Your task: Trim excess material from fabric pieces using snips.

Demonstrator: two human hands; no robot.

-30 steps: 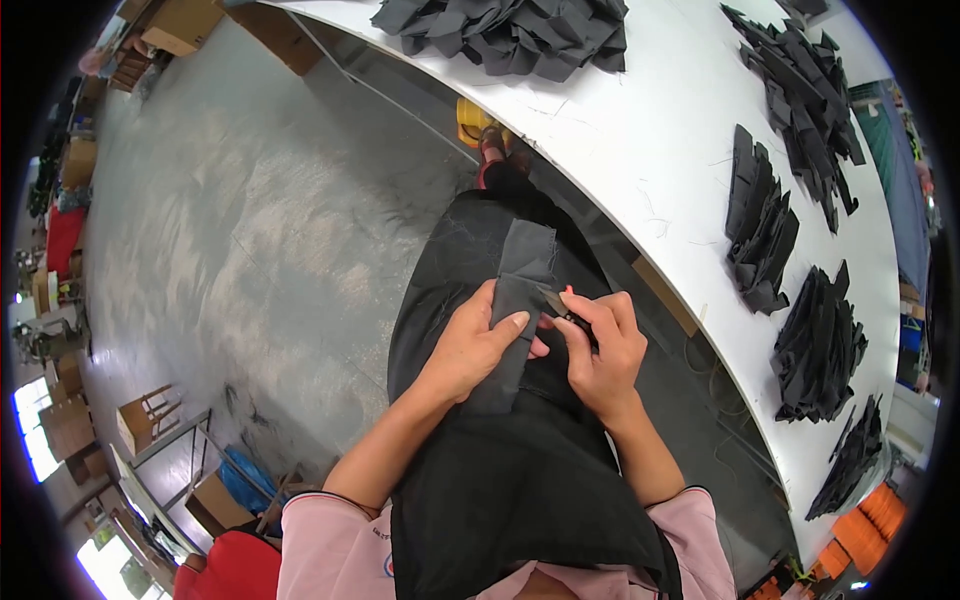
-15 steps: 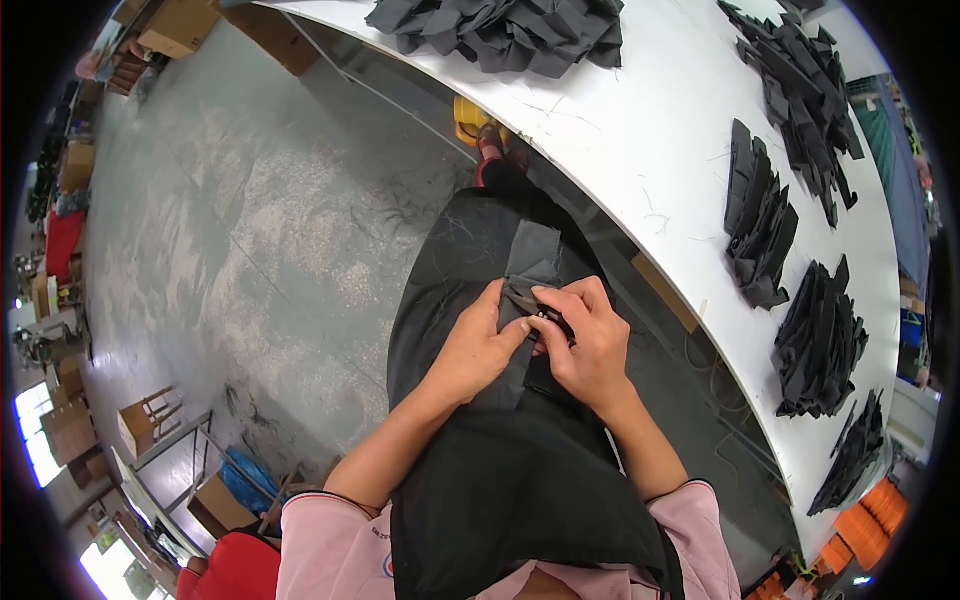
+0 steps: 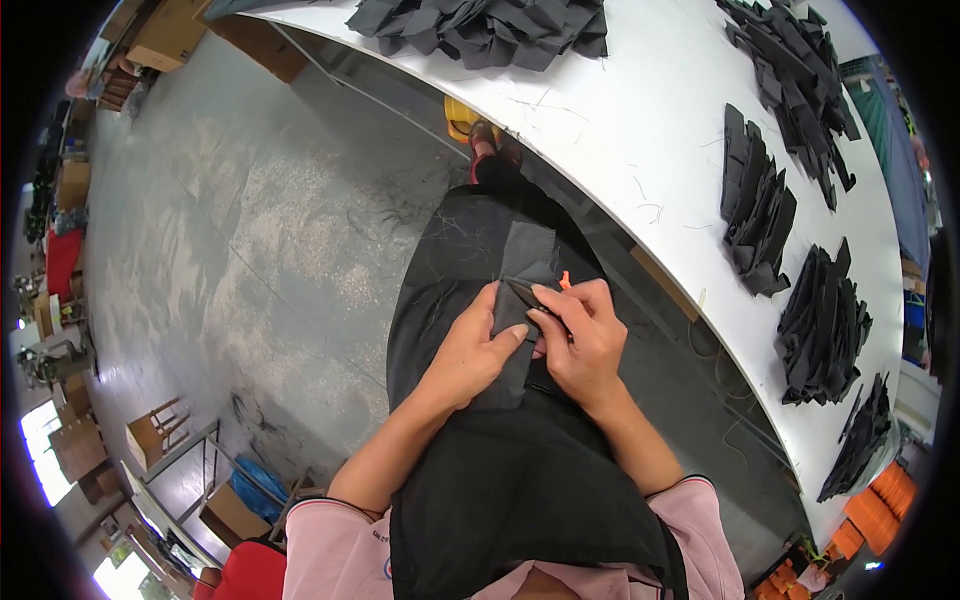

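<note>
A dark grey fabric strip (image 3: 532, 248) lies lengthwise over my lap, on the black apron (image 3: 520, 470). My left hand (image 3: 468, 348) is closed on the strip's left edge, with the thumb pressed on top. Opposite it, my right hand (image 3: 588, 345) grips small thread snips (image 3: 522, 292). Their dark pointed blades rest at the fabric between both hands, and the handle is mostly hidden in my fingers. A bit of orange (image 3: 566, 280) shows just above the right knuckles. Loose threads cling to the apron.
To my right curves a white table (image 3: 640, 150) bearing several piles of dark fabric strips (image 3: 757, 205). A larger fabric heap (image 3: 490, 30) sits at its far end. Orange bundles (image 3: 885, 500) are at the lower right. On the left stand a wooden chair (image 3: 155, 432) and cardboard boxes (image 3: 170, 35).
The snips' blades now show more plainly on the fabric, and the orange bit has come into sight by my right hand. My fingertips have drawn slightly apart. The view has shifted a little.
</note>
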